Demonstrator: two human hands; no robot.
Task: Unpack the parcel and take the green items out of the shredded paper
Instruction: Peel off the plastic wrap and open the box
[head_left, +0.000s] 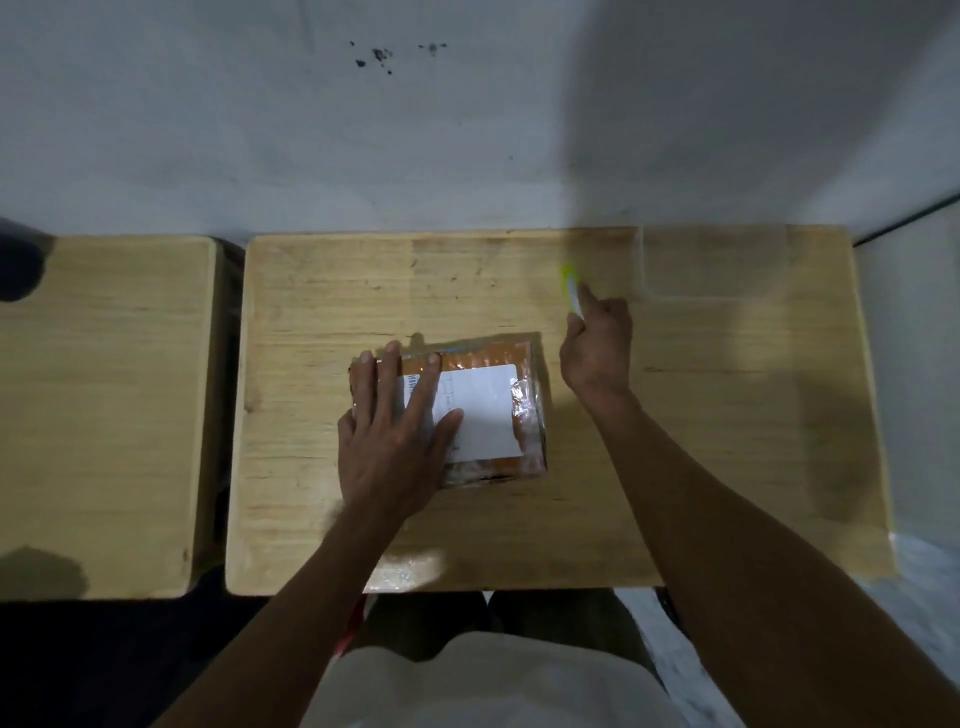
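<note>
An orange parcel (488, 410) wrapped in clear plastic, with a white label on top, lies in the middle of the wooden table (322, 509). My left hand (395, 431) lies flat on the parcel's left half with fingers spread and straight. My right hand (597, 343) hovers to the right of the parcel's far corner and grips a small green and white tool (570, 287), blurred, that sticks out past the fingers. No shredded paper or green items show; the parcel is sealed.
A clear plastic tray (717, 260) sits at the table's far right corner. A second wooden table (104, 405) stands to the left across a narrow gap. A grey wall runs behind both. A scrap of clear wrap (405, 569) lies at the near edge.
</note>
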